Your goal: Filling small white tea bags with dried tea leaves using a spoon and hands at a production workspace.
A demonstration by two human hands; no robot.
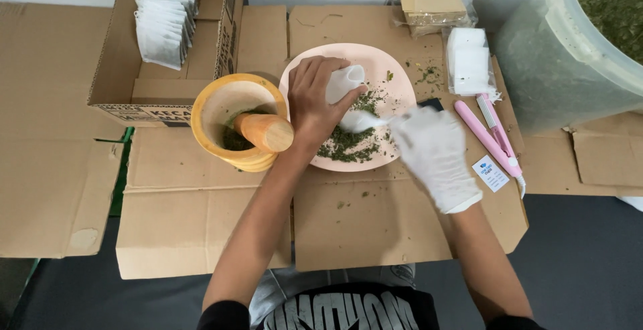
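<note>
— What packaging sits around my hands?

— Beyond my left hand [315,105], an open brown carton [114,69] holds white sachets [164,15]. Past my gloved right hand [434,152]: a clear-wrapped tan packet [432,5], a white packet [469,62], and a small white tag [490,172].

Flattened cardboard sheets [201,229] cover a dark floor [583,263] and carry everything. Near the sheets' middle sits a pale pink plate [395,69] strewn with green crushed leaf, a yellow mortar [221,102] with a wooden pestle touching its left side. An open cardboard box [114,69] of white sachets stands at far left. Along the right lie a pink sealing tool [492,136], white packets [469,62] and a large translucent bucket [556,69].
</note>
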